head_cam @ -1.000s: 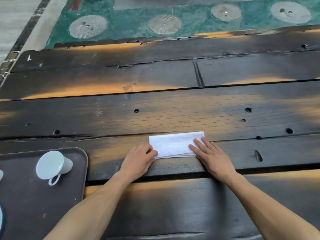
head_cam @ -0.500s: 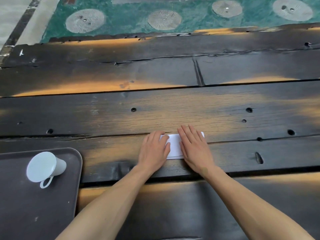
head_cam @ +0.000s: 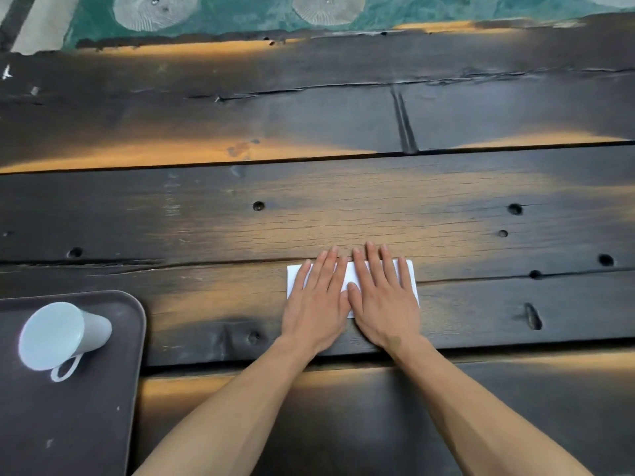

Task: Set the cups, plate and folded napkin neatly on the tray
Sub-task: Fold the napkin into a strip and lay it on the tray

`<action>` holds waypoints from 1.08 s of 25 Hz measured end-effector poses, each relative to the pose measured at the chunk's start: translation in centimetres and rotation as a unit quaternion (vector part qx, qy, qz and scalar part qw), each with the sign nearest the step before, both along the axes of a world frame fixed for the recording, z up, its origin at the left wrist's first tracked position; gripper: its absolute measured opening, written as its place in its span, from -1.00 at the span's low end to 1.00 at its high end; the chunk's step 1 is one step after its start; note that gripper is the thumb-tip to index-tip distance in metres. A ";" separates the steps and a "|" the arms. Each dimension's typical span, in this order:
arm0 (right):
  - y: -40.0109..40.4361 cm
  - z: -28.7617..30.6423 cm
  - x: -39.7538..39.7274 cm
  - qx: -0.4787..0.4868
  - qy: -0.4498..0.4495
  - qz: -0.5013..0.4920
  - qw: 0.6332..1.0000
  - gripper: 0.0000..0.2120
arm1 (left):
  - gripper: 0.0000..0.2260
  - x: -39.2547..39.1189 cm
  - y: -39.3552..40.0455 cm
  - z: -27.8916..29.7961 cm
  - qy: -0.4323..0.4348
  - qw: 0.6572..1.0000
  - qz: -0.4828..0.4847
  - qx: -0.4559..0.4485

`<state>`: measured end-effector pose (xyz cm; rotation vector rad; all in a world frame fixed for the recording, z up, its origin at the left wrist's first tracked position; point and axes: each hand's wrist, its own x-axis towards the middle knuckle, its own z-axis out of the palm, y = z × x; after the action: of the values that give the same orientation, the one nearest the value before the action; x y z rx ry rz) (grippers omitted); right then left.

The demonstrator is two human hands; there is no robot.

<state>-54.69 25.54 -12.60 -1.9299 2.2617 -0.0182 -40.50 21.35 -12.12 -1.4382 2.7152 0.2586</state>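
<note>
A white folded napkin (head_cam: 409, 273) lies flat on the dark wooden table, right of centre. My left hand (head_cam: 318, 302) and my right hand (head_cam: 381, 300) press on it side by side with straight fingers, covering most of it. At the lower left a dark tray (head_cam: 113, 389) holds one pale cup (head_cam: 58, 334) with its handle towards me. No plate shows in this view.
The table (head_cam: 309, 214) is made of dark planks with cracks, gaps and small holes. Beyond its far edge lies a green patterned floor (head_cam: 240, 12). The tray is cut off by the left and bottom frame edges.
Both hands came together on top of the napkin and now press it flat; a second ago they were at its two ends. The camera view shifted slightly.
</note>
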 end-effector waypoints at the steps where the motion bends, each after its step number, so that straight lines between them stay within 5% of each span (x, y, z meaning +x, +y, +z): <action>1: -0.1 0.0 -0.1 0.000 0.001 0.000 1.000 -0.41 | -0.45 0.0 -0.1 0.1 -0.002 1.000 0.010 0.005; 8: 1.0 0.2 -3.8 0.013 0.013 0.009 1.000 -0.30 | -0.27 3.5 -0.8 0.0 -0.043 0.998 0.047 0.020; 17: 0.2 1.4 -4.7 0.077 -0.028 0.043 0.996 -0.30 | -0.28 4.7 -1.9 1.3 -0.040 0.994 0.051 0.089; 27: -2.3 6.0 -7.6 0.162 -0.086 -0.041 0.982 -0.57 | -0.60 3.2 -6.1 5.0 0.004 0.968 0.175 0.178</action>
<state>-62.32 23.23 -6.59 -1.6051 2.0793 0.1569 -37.30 15.25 -7.11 -1.7804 2.2431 0.7263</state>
